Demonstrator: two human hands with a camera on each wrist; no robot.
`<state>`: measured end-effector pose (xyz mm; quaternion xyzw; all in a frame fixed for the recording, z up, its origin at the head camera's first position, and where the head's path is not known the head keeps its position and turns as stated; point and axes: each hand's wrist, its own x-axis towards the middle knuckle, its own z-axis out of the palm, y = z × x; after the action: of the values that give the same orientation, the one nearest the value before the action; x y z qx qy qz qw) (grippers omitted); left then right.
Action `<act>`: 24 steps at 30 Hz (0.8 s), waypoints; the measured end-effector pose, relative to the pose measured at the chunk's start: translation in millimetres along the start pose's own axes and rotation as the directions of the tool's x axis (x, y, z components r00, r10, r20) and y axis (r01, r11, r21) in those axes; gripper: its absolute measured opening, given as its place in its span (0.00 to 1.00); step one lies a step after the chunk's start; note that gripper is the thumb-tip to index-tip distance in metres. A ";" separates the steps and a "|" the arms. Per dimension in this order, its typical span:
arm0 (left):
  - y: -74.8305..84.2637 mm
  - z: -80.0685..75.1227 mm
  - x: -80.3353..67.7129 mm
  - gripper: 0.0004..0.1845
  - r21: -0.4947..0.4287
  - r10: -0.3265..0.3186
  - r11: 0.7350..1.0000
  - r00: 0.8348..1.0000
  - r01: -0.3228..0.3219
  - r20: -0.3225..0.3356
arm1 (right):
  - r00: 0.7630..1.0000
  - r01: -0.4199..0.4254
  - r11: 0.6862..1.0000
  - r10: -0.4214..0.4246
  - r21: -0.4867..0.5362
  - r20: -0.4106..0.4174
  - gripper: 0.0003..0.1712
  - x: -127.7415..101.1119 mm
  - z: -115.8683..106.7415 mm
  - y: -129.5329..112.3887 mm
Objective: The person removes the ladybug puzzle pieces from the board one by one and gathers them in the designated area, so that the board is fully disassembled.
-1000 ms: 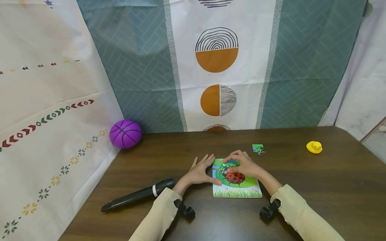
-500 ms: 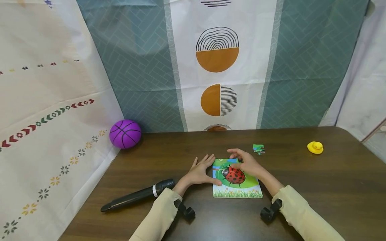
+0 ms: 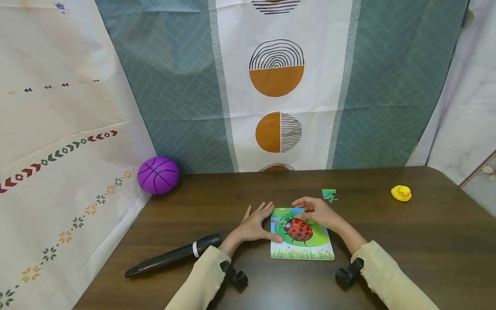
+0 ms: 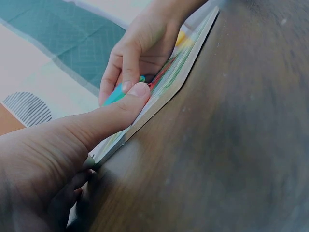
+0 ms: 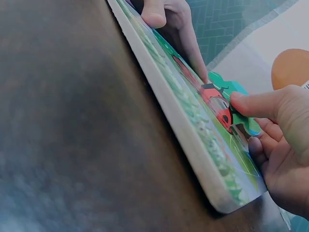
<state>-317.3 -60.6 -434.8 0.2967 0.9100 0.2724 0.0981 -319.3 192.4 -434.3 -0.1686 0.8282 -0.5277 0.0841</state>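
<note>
A square ladybird puzzle board (image 3: 306, 249) lies flat on the dark wooden table (image 3: 387, 241). My left hand (image 3: 252, 224) rests beside the board's left edge, fingers spread on the table, with the thumb (image 4: 113, 113) pressing on the board's rim (image 4: 169, 92). My right hand (image 3: 315, 212) sits at the board's far edge, its fingers curled. There it pinches a green puzzle piece (image 5: 226, 89), which looks teal under the fingertips (image 4: 115, 95). A second loose green piece (image 3: 330, 194) lies on the table just beyond the right hand.
A black cylindrical pump (image 3: 174, 255) lies to the left of my left arm. A purple ball (image 3: 158, 175) sits in the back left corner and a yellow rubber duck (image 3: 401, 193) at the back right. Patterned cloth hangs behind and to the left.
My right hand has slid from the middle of the board to its far edge, uncovering the ladybird picture. The left hand has stayed in place.
</note>
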 end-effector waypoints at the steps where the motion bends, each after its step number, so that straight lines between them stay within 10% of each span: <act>1: -0.4 0.1 -0.1 0.56 -0.002 0.001 1.000 1.000 -0.001 0.000 | 1.000 0.000 1.000 0.000 -0.001 0.003 0.21 -0.2 -0.4 -0.4; 24: 2.0 -1.4 -1.6 0.56 -0.012 0.005 1.000 1.000 -0.005 0.013 | 0.997 0.079 0.989 -0.078 -0.128 0.018 0.18 -0.1 0.9 0.6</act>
<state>-315.6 -60.7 -432.6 0.3003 0.9069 0.2763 0.1049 -319.0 191.9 -435.2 -0.2096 0.8528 -0.4750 0.0575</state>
